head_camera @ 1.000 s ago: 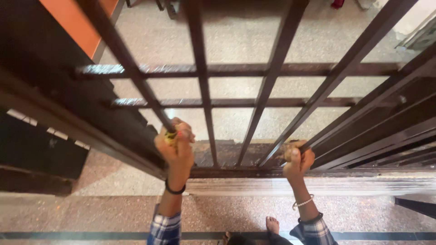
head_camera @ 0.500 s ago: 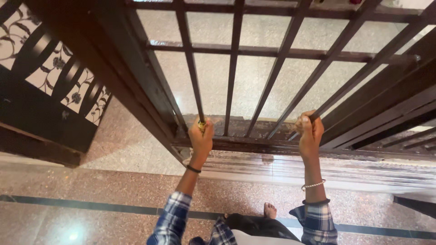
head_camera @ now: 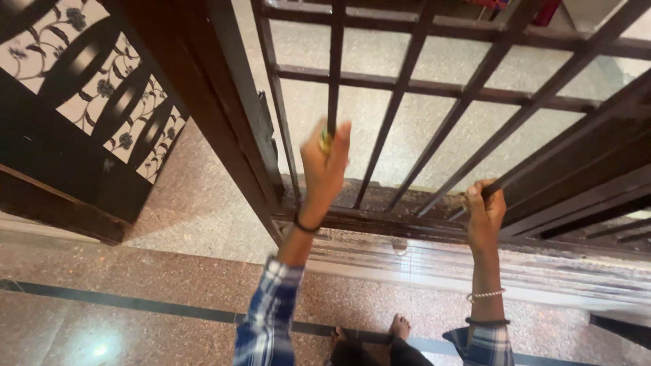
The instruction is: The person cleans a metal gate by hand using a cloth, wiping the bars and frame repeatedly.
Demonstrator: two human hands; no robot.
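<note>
Speckled stone floor (head_camera: 203, 203), dark barred gate (head_camera: 400, 88), left hand (head_camera: 324, 166) and right hand (head_camera: 485, 213) gripping bars

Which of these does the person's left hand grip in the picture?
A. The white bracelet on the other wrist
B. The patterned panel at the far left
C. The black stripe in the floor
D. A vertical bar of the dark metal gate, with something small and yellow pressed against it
D: the left hand is closed round a vertical bar of the gate, with a small yellow thing showing between fingers and bar.

A home entrance: dark barred metal gate (head_camera: 434, 102), speckled terrazzo floor (head_camera: 190, 217), floral grille (head_camera: 102, 88).
</note>
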